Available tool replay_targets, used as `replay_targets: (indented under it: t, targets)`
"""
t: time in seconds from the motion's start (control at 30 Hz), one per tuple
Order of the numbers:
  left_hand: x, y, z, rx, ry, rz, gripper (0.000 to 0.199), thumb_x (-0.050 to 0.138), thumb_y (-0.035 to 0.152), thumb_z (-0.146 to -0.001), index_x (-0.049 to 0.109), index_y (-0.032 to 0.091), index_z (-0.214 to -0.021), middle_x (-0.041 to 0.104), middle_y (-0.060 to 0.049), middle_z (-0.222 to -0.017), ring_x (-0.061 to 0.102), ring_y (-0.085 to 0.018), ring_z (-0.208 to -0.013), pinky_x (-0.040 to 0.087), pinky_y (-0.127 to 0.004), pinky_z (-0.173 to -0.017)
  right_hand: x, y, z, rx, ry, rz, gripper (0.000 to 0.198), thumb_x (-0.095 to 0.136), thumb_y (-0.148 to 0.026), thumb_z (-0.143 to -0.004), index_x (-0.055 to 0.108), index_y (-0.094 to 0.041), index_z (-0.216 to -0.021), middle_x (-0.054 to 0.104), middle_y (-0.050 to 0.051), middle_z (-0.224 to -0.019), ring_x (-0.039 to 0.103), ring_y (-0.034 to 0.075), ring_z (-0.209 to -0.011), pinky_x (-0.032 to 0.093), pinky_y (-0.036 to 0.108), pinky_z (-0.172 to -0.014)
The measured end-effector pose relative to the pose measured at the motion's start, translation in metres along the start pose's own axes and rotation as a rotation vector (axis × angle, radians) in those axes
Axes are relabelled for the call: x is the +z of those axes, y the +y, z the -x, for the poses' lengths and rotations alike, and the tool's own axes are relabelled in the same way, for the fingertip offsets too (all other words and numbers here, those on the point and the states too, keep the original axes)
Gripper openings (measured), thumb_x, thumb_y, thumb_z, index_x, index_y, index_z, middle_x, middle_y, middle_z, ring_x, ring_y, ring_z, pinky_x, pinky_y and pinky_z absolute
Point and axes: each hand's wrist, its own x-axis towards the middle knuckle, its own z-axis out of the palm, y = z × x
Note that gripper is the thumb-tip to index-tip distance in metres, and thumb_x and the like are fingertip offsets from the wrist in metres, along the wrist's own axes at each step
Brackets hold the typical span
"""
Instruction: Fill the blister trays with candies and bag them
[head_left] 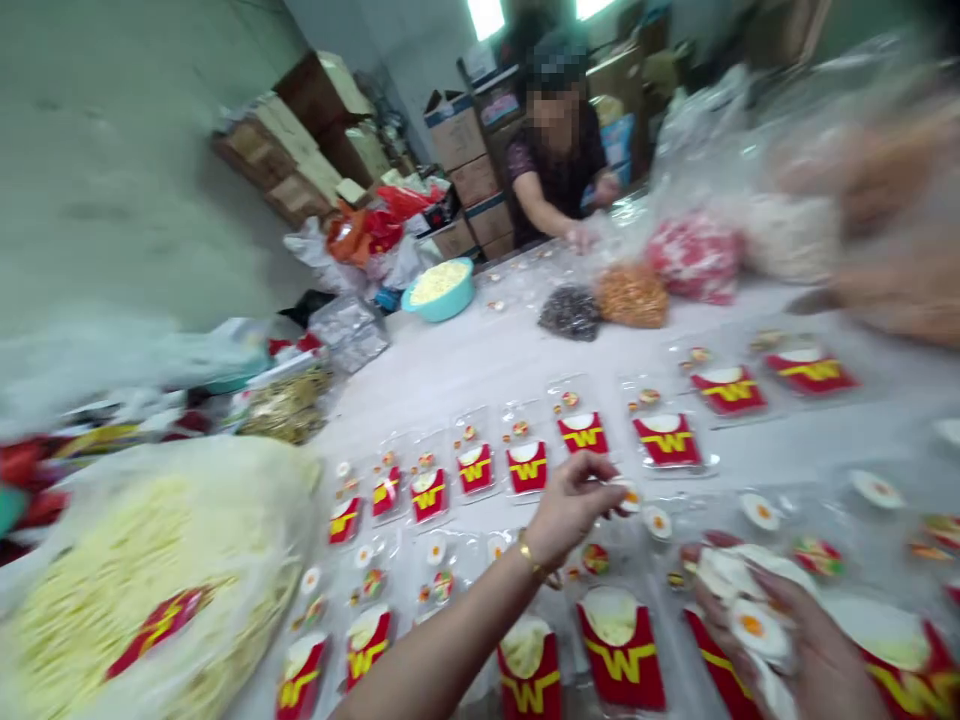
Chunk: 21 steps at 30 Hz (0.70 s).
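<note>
My left hand (570,515), with a gold bracelet at its wrist, reaches over the table and pinches a toy fried egg (628,497) between thumb and fingers. At the lower right, my right hand (814,635) cups several more white toy fried eggs (752,628) with orange yolks. Below the hands lie clear plastic packs with red fries boxes (624,655) marked with a yellow W; pale yellow pieces fill some in the near row. Small round toy foods (595,558) lie in the packs. Another egg (658,522) rests just right of my left hand.
A large clear bag of pale yellow pieces (97,550) stands at the left. Farther back are a turquoise basin (442,303), bags of black (570,312), orange (632,296) and pink pieces (697,255), and a person (559,150) working across the table (435,370).
</note>
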Motion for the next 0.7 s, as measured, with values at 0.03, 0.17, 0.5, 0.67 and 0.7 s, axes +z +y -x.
replay_targets:
  t: [0.03, 0.17, 0.5, 0.67, 0.7]
  targets:
    - [0.000, 0.004, 0.000, -0.004, -0.034, 0.004, 0.039, 0.080, 0.033, -0.061, 0.054, 0.016, -0.084, 0.060, 0.001, -0.069, 0.058, -0.008, -0.057, 0.041, -0.019, -0.054, 0.006, 0.002, 0.002, 0.022, 0.057, -0.034, 0.033, 0.067, -0.042, -0.076, 0.060, -0.025, -0.104, 0.065, 0.005, -0.084, 0.055, 0.013, -0.054, 0.042, 0.022, -0.040]
    - [0.020, 0.013, -0.002, -0.014, -0.249, 0.096, 0.038, 0.081, 0.022, -0.061, 0.054, 0.017, -0.088, 0.060, 0.002, -0.073, 0.056, -0.008, -0.065, 0.044, -0.020, -0.063, 0.033, 0.001, 0.002, 0.004, 0.051, -0.026, 0.038, 0.067, -0.042, -0.079, 0.055, -0.026, -0.112, 0.054, -0.001, -0.062, 0.042, 0.009, -0.046, 0.031, 0.019, -0.038]
    - [0.077, 0.013, -0.071, 0.045, -0.299, 0.013, 0.024, 0.071, 0.024, -0.069, 0.058, 0.017, -0.087, 0.056, 0.001, -0.075, 0.050, -0.008, -0.063, 0.040, -0.021, -0.061, 0.011, -0.045, -0.024, -0.217, 0.207, 0.029, 0.032, 0.069, -0.039, -0.077, 0.050, -0.021, -0.096, 0.047, -0.005, -0.054, 0.036, 0.007, -0.044, 0.023, 0.018, -0.038]
    - [0.116, 0.030, -0.190, 0.625, -0.167, -0.564, 0.005, 0.058, 0.018, -0.078, 0.055, 0.017, -0.081, 0.053, 0.001, -0.073, 0.047, -0.009, -0.063, 0.038, -0.021, -0.061, -0.013, -0.080, -0.035, -0.295, 0.347, 0.041, 0.036, 0.071, -0.041, -0.075, 0.049, -0.020, -0.095, 0.049, -0.005, -0.053, 0.039, 0.008, -0.043, 0.025, 0.018, -0.036]
    - [0.124, 0.034, -0.216, 0.751, -0.135, -0.700, 0.005, 0.055, 0.013, -0.077, 0.056, 0.017, -0.080, 0.054, 0.000, -0.076, 0.048, -0.010, -0.066, 0.039, -0.022, -0.063, -0.018, -0.086, -0.037, -0.309, 0.370, 0.050, 0.036, 0.071, -0.040, -0.074, 0.049, -0.021, -0.095, 0.049, -0.005, -0.052, 0.040, 0.008, -0.043, 0.026, 0.018, -0.036]
